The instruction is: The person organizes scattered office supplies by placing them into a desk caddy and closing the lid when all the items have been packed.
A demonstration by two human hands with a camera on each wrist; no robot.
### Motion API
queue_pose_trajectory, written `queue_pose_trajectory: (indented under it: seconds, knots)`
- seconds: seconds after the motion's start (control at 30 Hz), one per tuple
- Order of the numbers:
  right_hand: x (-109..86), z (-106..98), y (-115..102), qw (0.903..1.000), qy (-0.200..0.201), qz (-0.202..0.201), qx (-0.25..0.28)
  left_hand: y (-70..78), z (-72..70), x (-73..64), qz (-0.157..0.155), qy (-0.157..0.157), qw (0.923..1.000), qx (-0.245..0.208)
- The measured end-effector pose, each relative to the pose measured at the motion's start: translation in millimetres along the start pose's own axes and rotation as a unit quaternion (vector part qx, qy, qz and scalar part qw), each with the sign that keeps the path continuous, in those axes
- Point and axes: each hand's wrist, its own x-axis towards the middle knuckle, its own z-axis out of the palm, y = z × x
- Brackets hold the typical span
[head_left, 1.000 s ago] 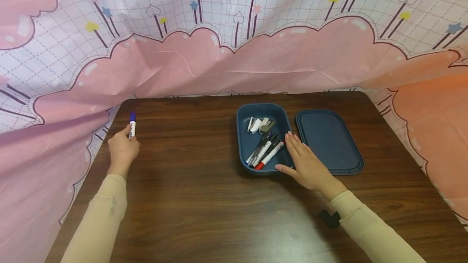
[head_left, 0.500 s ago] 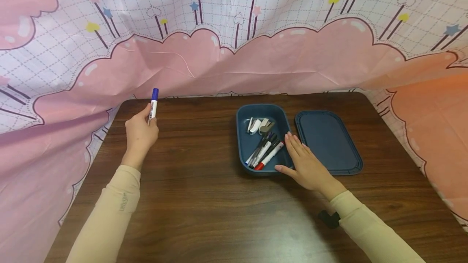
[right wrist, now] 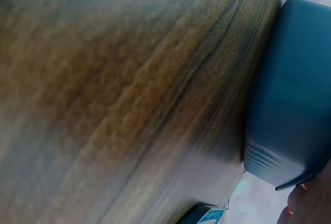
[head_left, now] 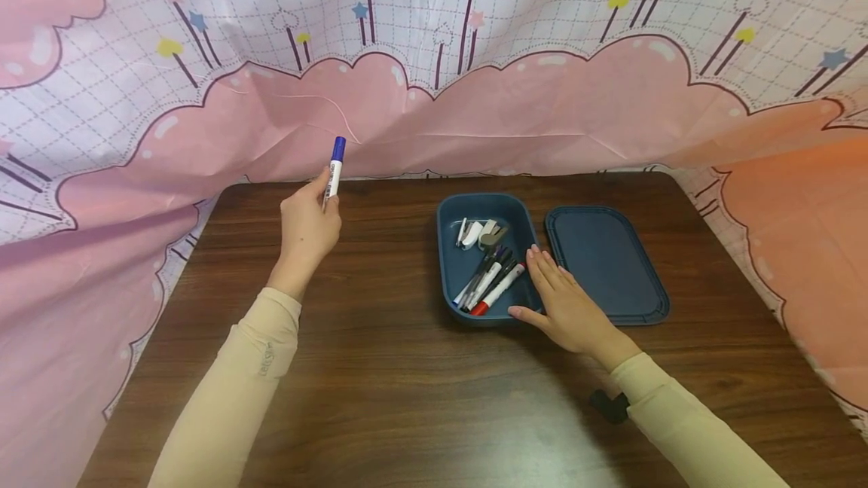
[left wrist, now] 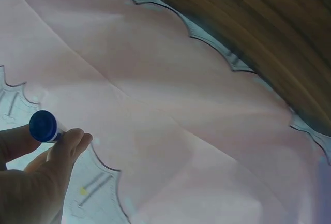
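Observation:
My left hand (head_left: 310,224) pinches a white marker (head_left: 334,179) with a blue cap, held up over the left half of the table. In the left wrist view the marker's blue cap (left wrist: 43,126) pokes out between thumb and fingers. With straight fingers, my right hand (head_left: 568,309) rests on the right rim of a blue box (head_left: 447,262). Inside the box lie several pens and markers, among them a red-capped marker (head_left: 500,291), towards the front. A white stapler-like item (head_left: 472,235) and a grey one (head_left: 493,236) sit further back in it.
A flat blue lid (head_left: 606,262) lies on the table just right of the box. Brown wood makes up the tabletop (head_left: 380,382). A patterned pink and white cloth (head_left: 502,111) hangs behind it. Beside the right sleeve is a small dark object (head_left: 609,406).
My left hand has lifted the blue-capped marker from the table's far left and carried it to the right. The right hand stays at the box rim.

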Motion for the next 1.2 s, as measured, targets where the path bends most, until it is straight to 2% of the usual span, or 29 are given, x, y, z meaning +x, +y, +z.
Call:
queue_pose_trajectory:
  seconds: [0.27,0.7,1.03,1.2]
  knots:
    - [-0.1,-0.2,-0.7,1.0,0.001,-0.004,0.002,28.4,20.0,-1.0,0.019,-0.016,0.9993,-0.026]
    - [-0.5,-0.1,-0.8,1.0,0.001,-0.003,0.001,61.4,51.6,-7.7,0.038,-0.047,0.9954,-0.074]
    - [-1.2,0.8,0.1,1.0,0.001,0.003,0.006,72.4,87.7,-22.4,0.06,-0.084,0.9919,-0.075]
    - [-0.5,0.5,-0.7,1.0,0.001,0.002,0.005,73.0,109.9,-33.0,0.061,-0.128,0.988,-0.063]
